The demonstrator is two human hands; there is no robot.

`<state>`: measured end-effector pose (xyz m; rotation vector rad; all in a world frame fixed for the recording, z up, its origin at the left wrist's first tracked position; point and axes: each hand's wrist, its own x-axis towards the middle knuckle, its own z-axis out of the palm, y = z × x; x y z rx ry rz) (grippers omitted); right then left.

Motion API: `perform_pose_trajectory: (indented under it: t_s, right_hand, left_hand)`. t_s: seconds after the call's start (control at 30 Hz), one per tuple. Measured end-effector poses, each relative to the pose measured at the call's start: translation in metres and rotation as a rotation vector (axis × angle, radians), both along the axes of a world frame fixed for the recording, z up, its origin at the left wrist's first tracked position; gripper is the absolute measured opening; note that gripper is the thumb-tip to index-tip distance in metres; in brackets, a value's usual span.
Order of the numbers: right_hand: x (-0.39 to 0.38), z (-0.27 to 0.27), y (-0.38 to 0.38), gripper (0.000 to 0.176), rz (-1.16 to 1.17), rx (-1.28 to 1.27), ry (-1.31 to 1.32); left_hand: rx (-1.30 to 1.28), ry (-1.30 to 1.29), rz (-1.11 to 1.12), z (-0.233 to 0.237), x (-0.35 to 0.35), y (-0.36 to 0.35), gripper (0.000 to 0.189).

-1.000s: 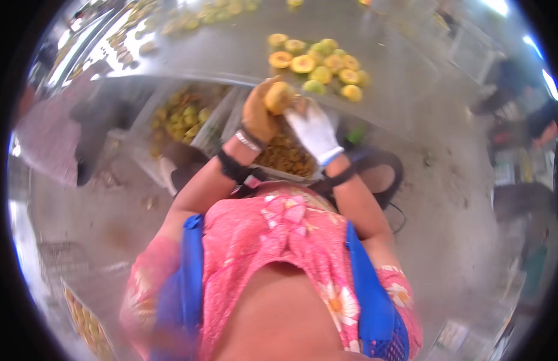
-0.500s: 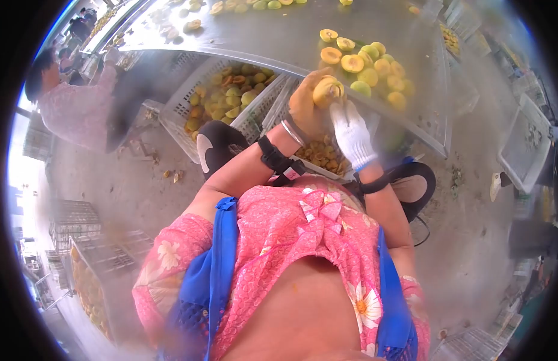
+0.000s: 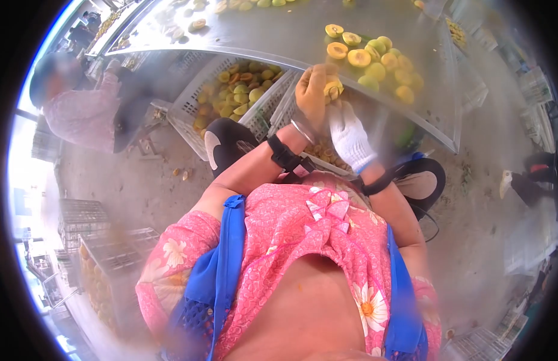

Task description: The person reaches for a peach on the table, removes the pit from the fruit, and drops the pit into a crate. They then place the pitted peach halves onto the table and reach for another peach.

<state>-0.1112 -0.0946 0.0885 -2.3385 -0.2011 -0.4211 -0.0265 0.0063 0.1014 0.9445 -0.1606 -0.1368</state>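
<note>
Yellow fruit (image 3: 333, 90), rounded and small enough to sit in one hand, shows me a yellow-orange skin with a paler, uneven patch (too blurred for me to say whether that is a cut). From my seat I see it at the fingers of the left hand (image 3: 311, 96), against their right side, and that hand is clamped on it. The right hand (image 3: 351, 133), in a white glove, is just below, its fingertips close to the fruit's lower side; I cannot tell whether they grip anything. I have the fruit held up in front of the near edge of the metal table (image 3: 279, 36), where fruit halves (image 3: 359, 58) lie clustered. Farther left, I make out a white crate (image 3: 186, 94) of green and yellow fruit.
</note>
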Motion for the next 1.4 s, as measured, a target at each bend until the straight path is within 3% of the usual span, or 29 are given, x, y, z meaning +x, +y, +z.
perform_pose_trajectory:
  t_s: [0.1, 0.17, 0.27, 0.37, 0.4, 0.5, 0.57, 0.63, 0.8, 0.87, 0.97, 1.03, 1.1, 1.17, 1.23, 1.4]
  right_hand:
    - [-0.008, 0.009, 0.004, 0.034, -0.043, 0.234, 0.17]
    - [-0.009, -0.016, -0.003, 0.038, 0.032, 0.152, -0.012]
    - [-0.002, -0.031, -0.005, 0.041, 0.054, 0.138, -0.086]
    - [-0.003, -0.026, -0.004, 0.04, 0.09, 0.266, -0.047]
    - [-0.007, -0.022, -0.003, 0.039, 0.112, 0.326, -0.028]
    - [-0.023, 0.025, -0.006, 0.036, 0.112, 0.845, 0.75]
    - [-0.013, -0.003, -0.003, 0.034, 0.151, 0.619, 0.34]
    - [-0.014, -0.017, -0.004, 0.033, 0.184, 0.546, 0.203]
    - [-0.025, 0.008, -0.009, 0.032, 0.182, 0.861, 0.699]
    - [-0.018, -0.009, -0.008, 0.03, 0.162, 0.673, 0.512]
    - [-0.016, -0.029, -0.008, 0.03, 0.313, 0.537, 0.172]
    - [-0.019, -0.029, -0.013, 0.03, 0.347, 0.651, 0.301]
    - [-0.029, 0.008, -0.015, 0.031, 0.236, 0.904, 0.827]
    - [-0.026, -0.015, -0.012, 0.031, 0.262, 0.712, 0.584]
    - [-0.024, -0.022, -0.012, 0.031, 0.282, 0.685, 0.549]
    - [-0.031, -0.011, -0.013, 0.031, 0.337, 1.112, 0.888]
  left_hand:
    - [-0.142, 0.255, -0.127, 0.015, -0.005, -0.001, 0.036]
    - [-0.266, 0.377, -0.235, 0.017, -0.008, 0.002, 0.037]
    - [0.1, -0.013, -0.075, 0.002, -0.002, 0.005, 0.041]
    - [0.2, -0.15, -0.003, -0.004, -0.002, 0.003, 0.041]
    - [0.159, -0.105, -0.086, -0.005, -0.001, 0.004, 0.04]
    - [0.148, -0.112, -0.288, -0.009, 0.011, 0.011, 0.039]
    - [0.171, -0.115, -0.321, -0.001, 0.011, 0.013, 0.041]
    - [0.188, -0.095, -0.286, 0.0, 0.003, 0.013, 0.042]
    - [0.229, -0.128, -0.365, -0.02, 0.018, 0.017, 0.039]
    - [0.246, -0.092, -0.367, -0.011, 0.011, 0.016, 0.039]
    - [0.286, -0.062, -0.316, -0.01, 0.008, 0.016, 0.038]
    - [0.267, -0.059, -0.375, -0.013, 0.01, 0.017, 0.037]
    - [0.19, -0.045, -0.53, -0.016, 0.011, 0.022, 0.036]
    - [0.355, -0.109, -0.495, -0.013, 0.006, 0.02, 0.036]
    - [0.426, -0.144, -0.489, -0.013, 0.008, 0.02, 0.036]
    - [0.278, -0.098, -0.594, -0.019, 0.008, 0.026, 0.039]
